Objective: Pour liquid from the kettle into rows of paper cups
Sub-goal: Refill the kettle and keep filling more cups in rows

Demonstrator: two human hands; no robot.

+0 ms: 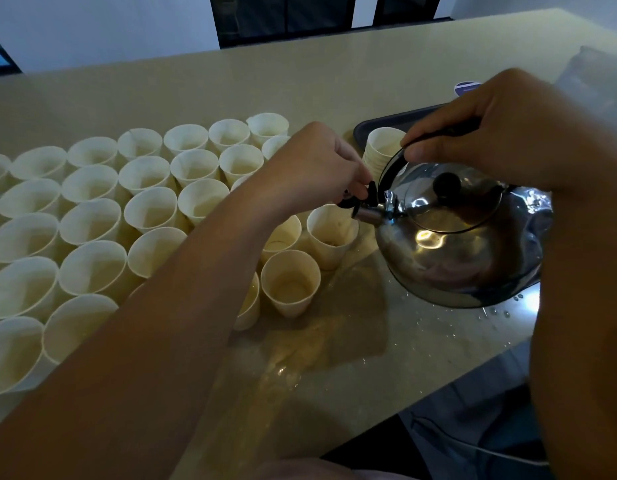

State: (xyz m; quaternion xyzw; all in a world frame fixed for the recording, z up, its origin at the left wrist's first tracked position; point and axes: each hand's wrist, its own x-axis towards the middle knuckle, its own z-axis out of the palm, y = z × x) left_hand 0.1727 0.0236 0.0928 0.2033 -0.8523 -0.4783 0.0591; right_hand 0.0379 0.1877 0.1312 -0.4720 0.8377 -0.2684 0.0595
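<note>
We note kettle (463, 237) held above table (300, 81) at right of scene, tilted left, spout (367, 213) pointing left over rim of nearest paper cup (329, 237). Right hand (490, 133) wrapped round black handle (392, 168), carrying weight. Left hand (314, 164) nearer spout, fingertips pinching black spout cap (360, 197); cap position unclear. Rows of paper cups (92, 220) spread leftward. We judge kettle's spout-to-body axis runs left-right, so pour goes left into that cup. Spilled water (293, 372) on near table
</note>
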